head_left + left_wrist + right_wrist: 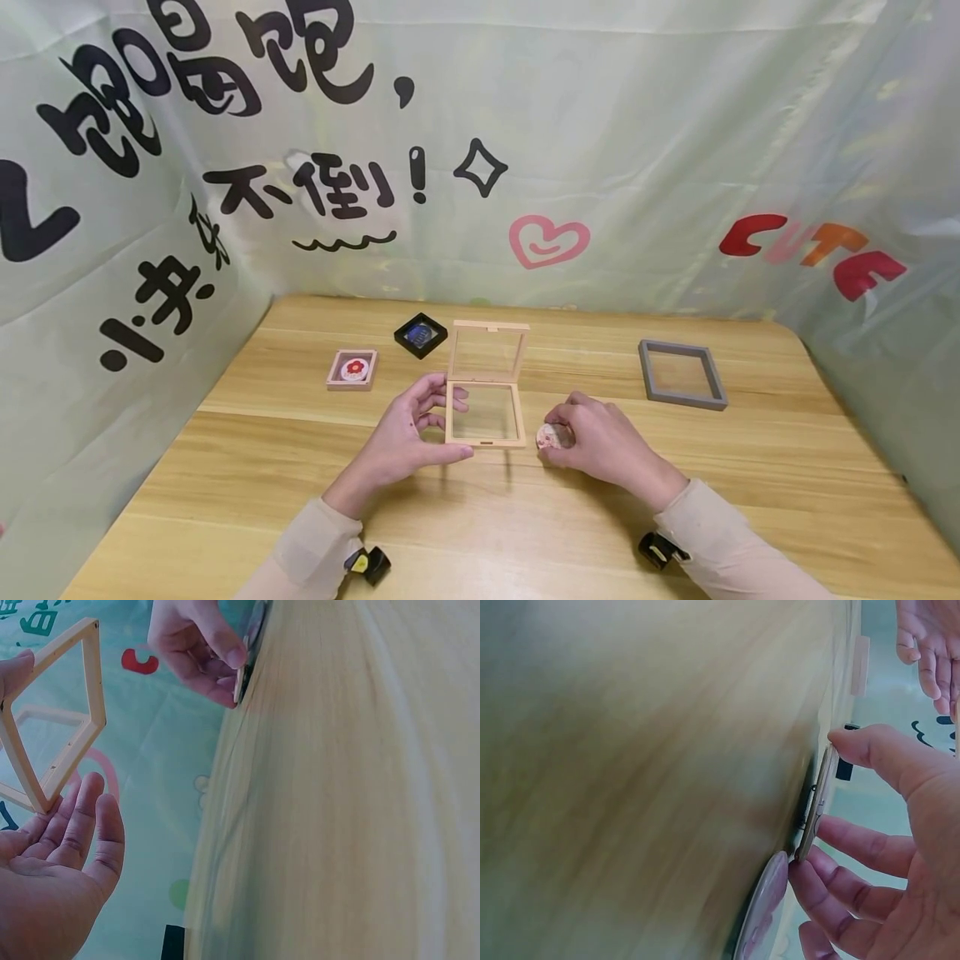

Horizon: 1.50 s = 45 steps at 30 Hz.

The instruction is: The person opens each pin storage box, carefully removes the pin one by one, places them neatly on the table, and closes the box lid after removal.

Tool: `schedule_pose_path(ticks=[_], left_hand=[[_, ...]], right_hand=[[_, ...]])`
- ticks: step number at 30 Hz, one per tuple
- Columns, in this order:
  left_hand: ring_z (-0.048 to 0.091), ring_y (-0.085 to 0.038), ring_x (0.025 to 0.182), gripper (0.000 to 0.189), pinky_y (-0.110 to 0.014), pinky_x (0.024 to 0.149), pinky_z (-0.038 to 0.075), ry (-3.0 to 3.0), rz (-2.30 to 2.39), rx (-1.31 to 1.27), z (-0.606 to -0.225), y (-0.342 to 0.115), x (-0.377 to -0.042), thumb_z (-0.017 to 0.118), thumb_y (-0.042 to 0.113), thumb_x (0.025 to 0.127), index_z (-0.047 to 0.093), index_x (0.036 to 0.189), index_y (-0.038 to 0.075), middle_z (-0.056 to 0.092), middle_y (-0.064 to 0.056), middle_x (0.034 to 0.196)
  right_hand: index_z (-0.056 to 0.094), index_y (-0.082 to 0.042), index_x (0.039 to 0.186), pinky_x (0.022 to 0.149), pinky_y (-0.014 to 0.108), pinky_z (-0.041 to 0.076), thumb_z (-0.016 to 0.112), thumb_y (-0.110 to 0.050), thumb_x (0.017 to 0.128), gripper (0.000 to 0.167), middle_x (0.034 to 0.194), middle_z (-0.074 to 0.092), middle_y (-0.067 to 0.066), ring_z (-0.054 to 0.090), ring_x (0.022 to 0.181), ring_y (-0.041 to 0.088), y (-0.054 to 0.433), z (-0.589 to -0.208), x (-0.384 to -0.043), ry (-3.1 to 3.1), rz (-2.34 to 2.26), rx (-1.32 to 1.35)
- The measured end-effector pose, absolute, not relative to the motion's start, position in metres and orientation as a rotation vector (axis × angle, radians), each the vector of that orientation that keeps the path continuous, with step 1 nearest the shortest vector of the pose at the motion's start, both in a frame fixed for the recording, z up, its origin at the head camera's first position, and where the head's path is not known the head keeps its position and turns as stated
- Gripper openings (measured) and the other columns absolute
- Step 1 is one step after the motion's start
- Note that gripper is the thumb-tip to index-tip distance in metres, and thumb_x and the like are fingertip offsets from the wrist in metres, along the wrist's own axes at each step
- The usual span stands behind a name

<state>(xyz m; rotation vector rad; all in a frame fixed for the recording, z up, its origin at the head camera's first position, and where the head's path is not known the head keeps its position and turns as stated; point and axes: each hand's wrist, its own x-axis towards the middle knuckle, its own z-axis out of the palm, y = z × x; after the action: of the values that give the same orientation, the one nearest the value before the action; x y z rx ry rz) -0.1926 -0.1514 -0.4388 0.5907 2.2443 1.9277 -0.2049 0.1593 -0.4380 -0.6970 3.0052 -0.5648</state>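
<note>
The frame [486,382] is held above the tabletop [487,533], its lid [491,326] raised; the left hand [412,429] grips it by its left side alone. That one-sided hold could let it twist if pressed on the right, or let the lid swing at the hinge. Fingers showing through the lower film could also push into it.

The right hand [603,433] pinches a badge [550,437] by its rim, right of the frame. A thin rim may slip, and what looks like a pin on its underside might snag the film. A second badge [763,915] lies just beside those fingertips and could be knocked.

Left of the frame sit a pink box [350,386] with a flower badge [354,369] inside and a black box [407,344]; a grey frame [686,401] lies to the far right. Nothing visible blocks the gap between the hands.
</note>
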Motion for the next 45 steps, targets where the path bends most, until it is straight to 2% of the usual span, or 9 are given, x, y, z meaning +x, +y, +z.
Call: schedule_pose_path(ticks=[9,17,26,40,45], left_hand=[[0.064,-0.03,0.124,0.086,-0.026,0.094,0.058,2.242,1.926,0.587,-0.439,-0.151,-0.193,0.094,0.009,0.076,0.05,0.149,0.006,0.062,-0.026,0.144],[0.064,-0.03,0.125,0.086,-0.025,0.094,0.058,2.241,1.924,0.576,-0.438,-0.151,-0.193,0.094,0.01,0.076,0.049,0.149,0.006,0.062,-0.026,0.144],[0.063,-0.033,0.126,0.084,-0.026,0.094,0.058,2.233,1.929,0.584,-0.438,-0.151,-0.193,0.094,0.01,0.077,0.05,0.148,0.006,0.062,-0.027,0.143],[0.064,-0.032,0.126,0.084,-0.026,0.094,0.058,2.226,1.933,0.577,-0.437,-0.15,-0.192,0.094,0.008,0.076,0.05,0.148,0.005,0.062,-0.027,0.144],[0.064,-0.034,0.126,0.085,-0.026,0.094,0.059,2.22,1.933,0.579,-0.437,-0.15,-0.192,0.094,0.008,0.076,0.049,0.149,0.004,0.061,-0.027,0.145]], right_hand=[[0.08,-0.015,0.104,0.074,0.043,0.05,0.091,-0.037,0.081,0.034,0.099,0.07,-0.002,0.063,0.079,0.011,0.161,-0.437,-0.204,3.064,-0.484,-0.709],[0.079,-0.015,0.104,0.069,0.034,0.044,0.092,-0.039,0.081,0.036,0.097,0.068,-0.002,0.059,0.076,0.009,0.163,-0.435,-0.204,3.046,-0.488,-0.715],[0.079,-0.015,0.104,0.066,0.032,0.044,0.093,-0.041,0.08,0.039,0.096,0.067,-0.002,0.058,0.075,0.008,0.164,-0.433,-0.202,3.042,-0.487,-0.726],[0.078,-0.011,0.105,0.065,0.026,0.048,0.093,-0.035,0.081,0.036,0.096,0.066,0.0,0.053,0.075,0.008,0.165,-0.433,-0.201,2.99,-0.575,-0.708],[0.078,-0.009,0.109,0.067,0.029,0.052,0.092,-0.038,0.083,0.042,0.1,0.069,0.003,0.058,0.079,0.011,0.167,-0.428,-0.204,2.978,-0.592,-0.697]])
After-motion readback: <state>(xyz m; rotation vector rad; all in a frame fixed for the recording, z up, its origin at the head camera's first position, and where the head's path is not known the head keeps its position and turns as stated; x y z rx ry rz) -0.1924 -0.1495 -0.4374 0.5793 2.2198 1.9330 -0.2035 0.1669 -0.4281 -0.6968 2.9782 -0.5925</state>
